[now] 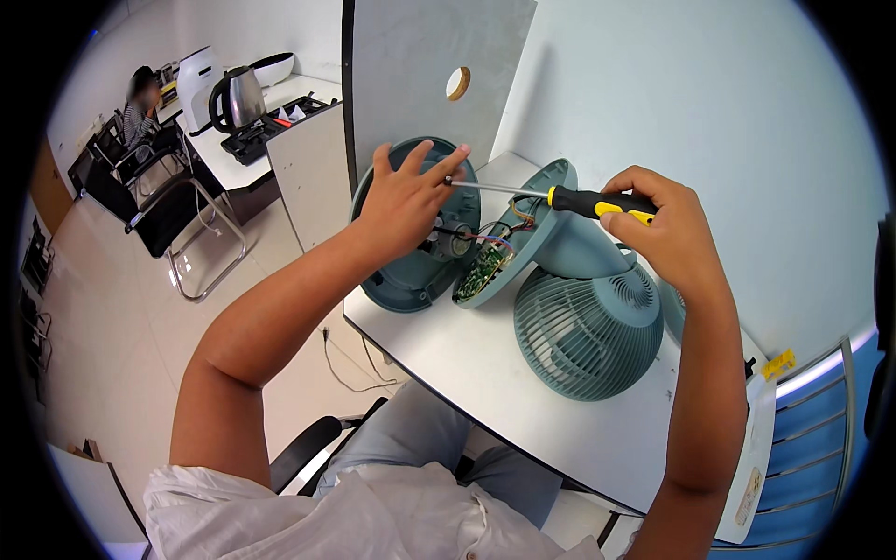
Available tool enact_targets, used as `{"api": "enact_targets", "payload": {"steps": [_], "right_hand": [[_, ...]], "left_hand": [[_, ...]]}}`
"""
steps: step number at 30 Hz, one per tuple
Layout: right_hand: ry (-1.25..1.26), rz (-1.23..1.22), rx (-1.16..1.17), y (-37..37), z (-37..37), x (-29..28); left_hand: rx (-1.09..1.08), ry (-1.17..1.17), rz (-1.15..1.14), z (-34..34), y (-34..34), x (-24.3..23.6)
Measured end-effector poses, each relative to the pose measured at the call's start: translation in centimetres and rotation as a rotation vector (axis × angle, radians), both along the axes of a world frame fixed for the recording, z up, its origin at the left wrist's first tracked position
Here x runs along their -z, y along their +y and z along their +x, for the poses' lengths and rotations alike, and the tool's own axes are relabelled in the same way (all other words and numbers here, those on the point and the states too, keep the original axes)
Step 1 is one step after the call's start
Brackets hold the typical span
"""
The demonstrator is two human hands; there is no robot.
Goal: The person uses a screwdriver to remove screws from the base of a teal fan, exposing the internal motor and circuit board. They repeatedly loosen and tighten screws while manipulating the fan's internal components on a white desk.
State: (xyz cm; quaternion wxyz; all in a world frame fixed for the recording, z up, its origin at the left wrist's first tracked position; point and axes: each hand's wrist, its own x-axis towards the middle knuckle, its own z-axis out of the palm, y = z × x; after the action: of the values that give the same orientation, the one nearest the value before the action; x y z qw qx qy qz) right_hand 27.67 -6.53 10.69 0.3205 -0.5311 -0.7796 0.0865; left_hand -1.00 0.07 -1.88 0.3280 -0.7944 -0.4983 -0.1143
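Observation:
A fan with a round slatted green-grey head (pixel 590 334) lies on the white table, its base opened up. The base's round bottom cover (pixel 397 287) stands tilted at the left, joined by wires to the other base half (pixel 532 238), where a green circuit board (pixel 485 268) shows. In my right hand (pixel 667 222) is a black and yellow screwdriver (pixel 588 200), its shaft pointing left. My left hand (pixel 408 198) is over the cover, some fingers spread, thumb and a finger pinched at the screwdriver's tip. A small dark piece there is too small to name.
A grey panel (pixel 411 65) with a round hole rises behind the cover; a white wall stands on the right. On a side table are a steel kettle (pixel 245 96) and a black tool case (pixel 247 145). A person sits farther off near black chairs (pixel 182 210).

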Motion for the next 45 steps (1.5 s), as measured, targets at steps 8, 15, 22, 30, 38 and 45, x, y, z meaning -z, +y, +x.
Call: {"api": "enact_targets", "payload": {"steps": [8,15,22,30,38,45], "right_hand": [[-0.008,0.006,0.014,-0.45,0.09,-0.2],[0.047,0.022,0.004,-0.62,0.53,-0.36],[0.026,0.016,0.001,-0.41,0.38,-0.23],[0.027,-0.004,0.012,-0.25,0.28,-0.28],[0.027,-0.001,0.011,-0.34,0.25,-0.18],[0.031,-0.058,0.029,-0.7,0.13,-0.66]], "left_hand": [[-0.03,0.012,-0.014,0.13,0.01,-0.06],[-0.053,0.033,-0.031,0.2,-0.04,-0.11],[-0.042,0.027,-0.006,0.19,-0.11,-0.12],[-0.02,0.007,0.005,0.08,-0.09,0.0],[-0.001,-0.009,0.01,0.0,0.01,0.13],[0.005,-0.017,0.016,-0.07,0.08,0.15]]}}
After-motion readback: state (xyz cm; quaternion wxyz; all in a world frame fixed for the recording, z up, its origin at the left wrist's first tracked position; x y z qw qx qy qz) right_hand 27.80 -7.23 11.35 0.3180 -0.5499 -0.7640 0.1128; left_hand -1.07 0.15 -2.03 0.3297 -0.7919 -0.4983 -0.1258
